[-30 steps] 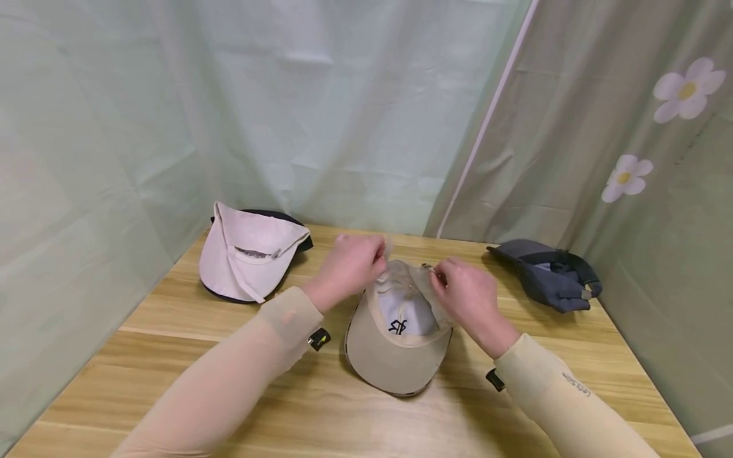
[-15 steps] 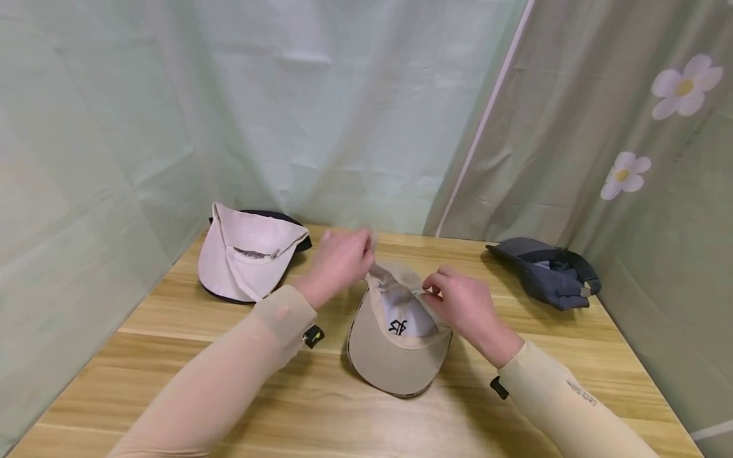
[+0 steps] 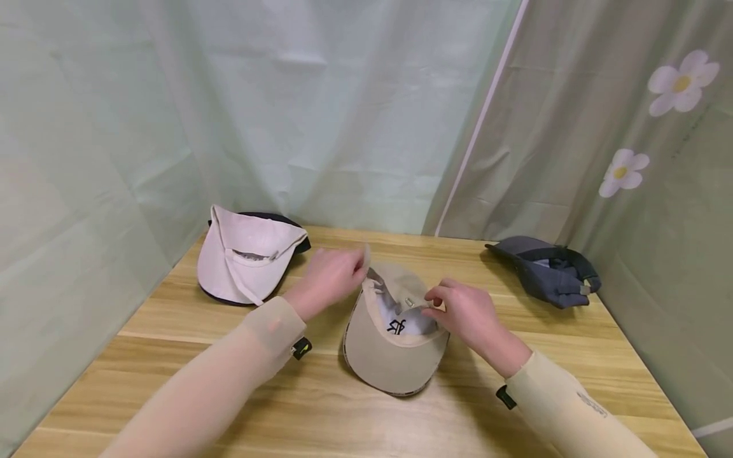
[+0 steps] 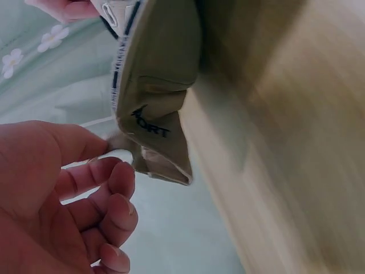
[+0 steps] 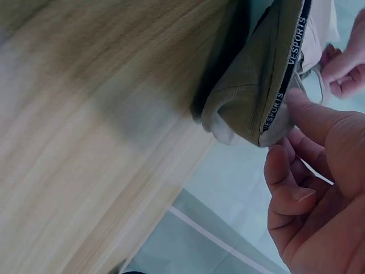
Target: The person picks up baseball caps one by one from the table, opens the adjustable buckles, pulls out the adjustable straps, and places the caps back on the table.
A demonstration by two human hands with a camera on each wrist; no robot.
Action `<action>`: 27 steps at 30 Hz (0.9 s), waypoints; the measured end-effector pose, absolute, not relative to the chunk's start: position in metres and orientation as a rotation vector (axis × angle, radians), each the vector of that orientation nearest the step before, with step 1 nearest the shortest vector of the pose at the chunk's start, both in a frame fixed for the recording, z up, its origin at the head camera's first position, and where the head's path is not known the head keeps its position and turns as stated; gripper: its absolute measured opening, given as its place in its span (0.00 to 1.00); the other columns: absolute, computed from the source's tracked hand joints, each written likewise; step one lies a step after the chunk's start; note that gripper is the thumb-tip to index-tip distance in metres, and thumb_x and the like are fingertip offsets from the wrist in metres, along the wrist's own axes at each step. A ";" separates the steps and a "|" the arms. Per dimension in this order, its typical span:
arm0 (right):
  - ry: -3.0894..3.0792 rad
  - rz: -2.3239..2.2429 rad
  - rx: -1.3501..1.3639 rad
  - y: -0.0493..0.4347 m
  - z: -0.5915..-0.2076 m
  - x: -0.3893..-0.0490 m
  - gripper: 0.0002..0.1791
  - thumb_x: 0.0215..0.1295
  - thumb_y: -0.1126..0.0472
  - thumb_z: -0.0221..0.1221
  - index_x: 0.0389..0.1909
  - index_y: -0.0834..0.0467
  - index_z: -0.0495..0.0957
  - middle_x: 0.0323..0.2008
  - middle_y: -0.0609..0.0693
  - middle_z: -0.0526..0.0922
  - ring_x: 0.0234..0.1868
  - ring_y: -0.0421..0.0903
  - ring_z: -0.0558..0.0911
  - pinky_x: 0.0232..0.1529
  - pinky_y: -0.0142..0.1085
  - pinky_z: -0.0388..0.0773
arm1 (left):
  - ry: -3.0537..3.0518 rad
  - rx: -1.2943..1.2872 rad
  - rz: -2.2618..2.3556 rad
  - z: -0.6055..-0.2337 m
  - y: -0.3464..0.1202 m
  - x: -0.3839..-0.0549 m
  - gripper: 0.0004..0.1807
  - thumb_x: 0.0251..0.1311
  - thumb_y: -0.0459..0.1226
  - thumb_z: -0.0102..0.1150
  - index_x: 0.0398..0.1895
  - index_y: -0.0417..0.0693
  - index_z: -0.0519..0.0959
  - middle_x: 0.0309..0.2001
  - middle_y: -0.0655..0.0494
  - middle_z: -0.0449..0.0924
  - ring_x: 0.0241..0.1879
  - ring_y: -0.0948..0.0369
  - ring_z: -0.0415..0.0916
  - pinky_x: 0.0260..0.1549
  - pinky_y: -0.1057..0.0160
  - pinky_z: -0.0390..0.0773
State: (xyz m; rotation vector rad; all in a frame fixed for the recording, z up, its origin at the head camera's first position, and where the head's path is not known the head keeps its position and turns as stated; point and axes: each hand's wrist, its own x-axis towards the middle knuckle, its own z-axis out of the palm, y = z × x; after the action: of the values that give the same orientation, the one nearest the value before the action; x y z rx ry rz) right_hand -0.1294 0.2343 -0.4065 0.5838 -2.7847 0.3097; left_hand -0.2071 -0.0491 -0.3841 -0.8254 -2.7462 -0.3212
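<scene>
A beige baseball cap [image 3: 392, 366] lies upside down at mid-table, brim toward me, with a dark logo showing inside the crown. At its back left, my left hand [image 3: 329, 277] pinches a strap between thumb and index finger; the left wrist view shows this hand [image 4: 74, 188] beside dark lettering on the fabric [image 4: 154, 123]. On the other side my right hand [image 3: 466, 315] pinches the cap's back edge. In the right wrist view, the right thumb [image 5: 311, 117] presses the lettered inner band [image 5: 279, 97]. A small metal buckle [image 3: 409, 302] shows between the hands.
A pale pink cap with a dark cap under it [image 3: 249, 254] lies at the back left of the wooden table [image 3: 229, 407]. A dark blue cap [image 3: 544, 270] sits at the back right. Curtains [image 3: 321, 114] enclose the table behind and at the sides.
My left hand has moved left and slightly down with the strap. My right hand has shifted lower along the cap's edge, and the buckle now shows over the cap's opening.
</scene>
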 end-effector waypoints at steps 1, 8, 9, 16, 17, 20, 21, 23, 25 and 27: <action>-2.781 0.318 0.586 0.235 -0.407 -0.128 0.13 0.61 0.52 0.82 0.40 0.52 0.92 0.33 0.42 0.83 0.29 0.39 0.80 0.30 0.41 0.79 | -2.760 -0.835 -0.316 -0.385 -0.051 -0.206 0.11 0.77 0.40 0.64 0.33 0.54 0.77 0.21 0.62 0.73 0.22 0.58 0.71 0.31 0.51 0.74; -2.695 0.232 0.573 0.243 -0.409 -0.120 0.19 0.69 0.42 0.74 0.40 0.55 0.92 0.33 0.47 0.87 0.30 0.46 0.85 0.29 0.45 0.82 | -2.901 -0.799 -0.392 -0.392 -0.059 -0.201 0.16 0.79 0.51 0.65 0.33 0.54 0.79 0.24 0.63 0.76 0.24 0.60 0.73 0.29 0.56 0.73; -2.702 0.200 0.555 0.245 -0.410 -0.120 0.20 0.70 0.41 0.73 0.39 0.55 0.92 0.33 0.48 0.87 0.30 0.47 0.85 0.28 0.45 0.82 | -2.917 -0.793 -0.406 -0.392 -0.060 -0.199 0.17 0.78 0.52 0.65 0.33 0.54 0.79 0.24 0.63 0.77 0.23 0.60 0.73 0.28 0.56 0.73; -2.908 0.082 0.392 0.246 -0.405 -0.113 0.28 0.74 0.33 0.65 0.43 0.55 0.91 0.30 0.49 0.87 0.30 0.50 0.86 0.27 0.48 0.81 | -2.955 -0.812 -0.393 -0.394 -0.063 -0.190 0.20 0.78 0.56 0.64 0.31 0.55 0.78 0.22 0.63 0.76 0.21 0.61 0.72 0.26 0.57 0.70; -2.934 0.070 0.375 0.246 -0.404 -0.112 0.29 0.75 0.31 0.64 0.41 0.55 0.90 0.29 0.48 0.86 0.29 0.49 0.85 0.26 0.47 0.80 | -2.954 -0.818 -0.391 -0.395 -0.063 -0.189 0.19 0.78 0.55 0.64 0.31 0.55 0.78 0.22 0.63 0.76 0.21 0.61 0.72 0.26 0.57 0.70; -2.979 0.040 0.335 0.244 -0.400 -0.107 0.31 0.75 0.29 0.62 0.29 0.53 0.85 0.22 0.46 0.81 0.22 0.47 0.80 0.22 0.45 0.74 | -2.955 -0.828 -0.393 -0.396 -0.061 -0.187 0.19 0.78 0.55 0.64 0.31 0.56 0.80 0.22 0.64 0.76 0.21 0.61 0.72 0.27 0.56 0.70; -2.979 0.026 0.329 0.244 -0.400 -0.106 0.32 0.75 0.29 0.62 0.24 0.52 0.82 0.19 0.45 0.78 0.20 0.46 0.77 0.20 0.44 0.72 | -2.960 -0.829 -0.394 -0.397 -0.061 -0.186 0.19 0.78 0.55 0.64 0.31 0.56 0.80 0.22 0.64 0.76 0.22 0.61 0.73 0.27 0.56 0.70; -2.969 -0.010 0.328 0.244 -0.399 -0.102 0.34 0.75 0.29 0.62 0.17 0.50 0.75 0.15 0.44 0.72 0.17 0.45 0.73 0.18 0.44 0.69 | -2.970 -0.828 -0.396 -0.397 -0.060 -0.185 0.19 0.78 0.55 0.63 0.30 0.57 0.80 0.22 0.64 0.76 0.22 0.61 0.73 0.27 0.56 0.70; -2.952 -0.035 0.325 0.244 -0.399 -0.099 0.35 0.74 0.29 0.63 0.15 0.49 0.71 0.13 0.44 0.69 0.15 0.45 0.71 0.16 0.44 0.67 | -2.982 -0.825 -0.402 -0.397 -0.058 -0.184 0.19 0.78 0.55 0.63 0.30 0.57 0.79 0.22 0.63 0.76 0.22 0.60 0.73 0.26 0.56 0.70; -2.933 -0.048 0.332 0.244 -0.399 -0.096 0.36 0.74 0.30 0.64 0.13 0.49 0.69 0.12 0.43 0.67 0.14 0.45 0.69 0.16 0.44 0.66 | -2.987 -0.826 -0.409 -0.397 -0.057 -0.183 0.20 0.79 0.55 0.63 0.28 0.57 0.79 0.22 0.63 0.76 0.22 0.60 0.72 0.26 0.56 0.70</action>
State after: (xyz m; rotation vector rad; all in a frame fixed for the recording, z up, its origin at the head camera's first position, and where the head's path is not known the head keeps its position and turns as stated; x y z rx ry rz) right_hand -0.0962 0.2444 -0.3991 0.3320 -2.9330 -0.0477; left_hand -0.1829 -0.0574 -0.3969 -0.8258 -2.9865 -0.4088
